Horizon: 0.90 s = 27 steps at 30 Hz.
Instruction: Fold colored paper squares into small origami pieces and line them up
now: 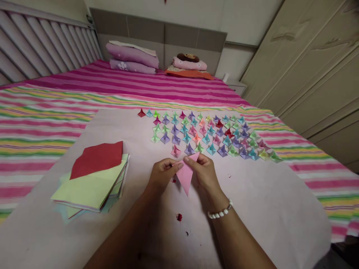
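A folded pink paper (185, 175), shaped like a narrow triangle pointing down, is held between both my hands above a pale pink board (266, 209). My left hand (161, 173) pinches its left edge with closed fingers. My right hand (203, 170), with a white bead bracelet at the wrist, pinches the top right corner. Just beyond my hands lie several rows of small folded paper shapes (207, 134) in pink, purple, blue, green and red.
A stack of coloured paper sheets (94, 179), red and light green on top, lies left of my hands. Small red scraps (178, 217) dot the board near my arms. The board rests on a striped bed (42, 116) with pillows (131, 58) at the head. A wardrobe (314, 71) stands on the right.
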### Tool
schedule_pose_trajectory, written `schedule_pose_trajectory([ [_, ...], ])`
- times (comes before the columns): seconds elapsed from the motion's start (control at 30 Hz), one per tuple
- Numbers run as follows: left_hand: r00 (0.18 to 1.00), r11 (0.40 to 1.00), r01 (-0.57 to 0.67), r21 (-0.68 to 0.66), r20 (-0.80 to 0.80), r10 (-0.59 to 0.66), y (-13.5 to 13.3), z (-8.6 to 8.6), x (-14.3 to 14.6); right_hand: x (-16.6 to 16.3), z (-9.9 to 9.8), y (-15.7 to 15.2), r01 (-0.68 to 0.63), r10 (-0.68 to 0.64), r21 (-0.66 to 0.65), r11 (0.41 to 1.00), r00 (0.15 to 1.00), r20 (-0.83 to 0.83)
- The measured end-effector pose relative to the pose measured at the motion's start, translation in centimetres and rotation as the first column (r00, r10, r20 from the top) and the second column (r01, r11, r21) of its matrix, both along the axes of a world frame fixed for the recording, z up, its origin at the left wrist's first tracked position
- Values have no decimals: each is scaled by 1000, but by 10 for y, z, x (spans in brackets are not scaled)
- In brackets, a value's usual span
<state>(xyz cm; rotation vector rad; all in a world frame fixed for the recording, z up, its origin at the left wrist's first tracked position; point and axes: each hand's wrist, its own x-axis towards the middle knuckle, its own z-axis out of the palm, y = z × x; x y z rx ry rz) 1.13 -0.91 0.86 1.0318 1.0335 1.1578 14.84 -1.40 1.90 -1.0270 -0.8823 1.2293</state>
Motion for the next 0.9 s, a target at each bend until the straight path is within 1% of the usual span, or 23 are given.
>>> schedule_pose_trajectory([
  [0.17, 998, 999, 7, -36, -57, -9, 1, -1, 0, 5, 3, 4, 171, -171, 9, 985, 984, -42],
  [0.23, 997, 999, -6, -35, -73, 3, 1, -1, -1, 7, 3, 5, 189, -188, 5, 982, 980, -66],
  [0.3, 997, 999, -32, -37, -76, 30, 1, 0, -2, 7, 3, 5, 127, -126, 0, 992, 987, -97],
  [0.37, 996, 997, -69, -29, -64, 67, 1, 1, -4, 5, 3, 4, 7, -8, -13, 1000, 993, -115],
  [0.47, 992, 993, -119, -1, -34, 119, 1, 0, -6, 0, 3, 1, -189, 186, -44, 981, 981, -61],
  [0.53, 990, 991, -133, 6, -39, 133, 1, -1, -6, -3, 2, -1, -237, 236, -66, 969, 972, -25],
  [0.57, 989, 991, -135, 8, -54, 135, 1, -1, -7, -3, 2, -1, -229, 228, -72, 971, 974, -22],
  [0.73, 973, 989, -141, 34, -179, 145, 1, 2, -5, 0, 1, 1, -92, 90, -83, 992, 995, -29],
  [0.83, 976, 993, -115, 25, -184, 118, 1, 2, -6, 3, 3, 1, -63, 63, -90, 994, 998, -2],
  [0.9, 980, 996, -85, 20, -177, 87, 3, 0, -7, 4, 5, 1, -47, 49, -72, 996, 999, 23],
])
